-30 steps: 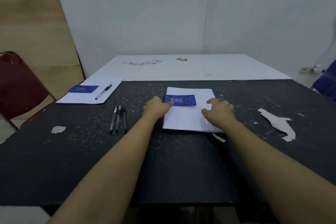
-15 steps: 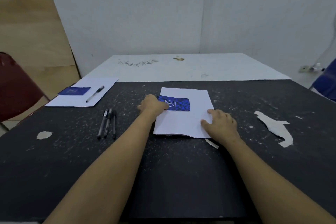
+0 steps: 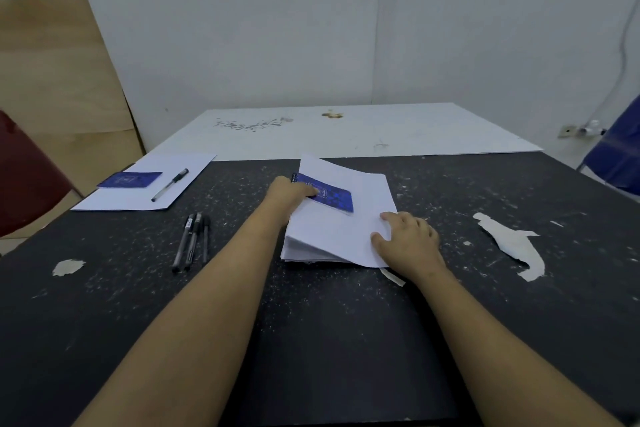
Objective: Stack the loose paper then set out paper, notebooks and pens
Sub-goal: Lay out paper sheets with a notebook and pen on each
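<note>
A stack of white paper (image 3: pixel 332 239) lies mid-table on the black table (image 3: pixel 311 340). A blue spiral notebook (image 3: pixel 330 197) rests on its top sheet. My left hand (image 3: pixel 289 192) grips the left edge of the top sheet with the thumb on the notebook, and that side is tilted up off the stack. My right hand (image 3: pixel 408 241) lies flat on the stack's near right corner, fingers apart. Three black pens (image 3: pixel 192 241) lie side by side left of the stack. At the far left a single sheet (image 3: pixel 173 196) carries a second blue notebook (image 3: pixel 130 179) and a pen (image 3: pixel 170 179).
A white board (image 3: pixel 346 132) covers the table's far half. Torn white patches (image 3: pixel 512 243) mark the surface to the right, and another patch (image 3: pixel 67 267) to the left. A red chair (image 3: pixel 24 177) stands at left, a blue chair (image 3: pixel 620 156) at right.
The left side of the top sheet with the notebook has risen off the stack. My right hand slid from the stack's far right side down to its near right corner.
</note>
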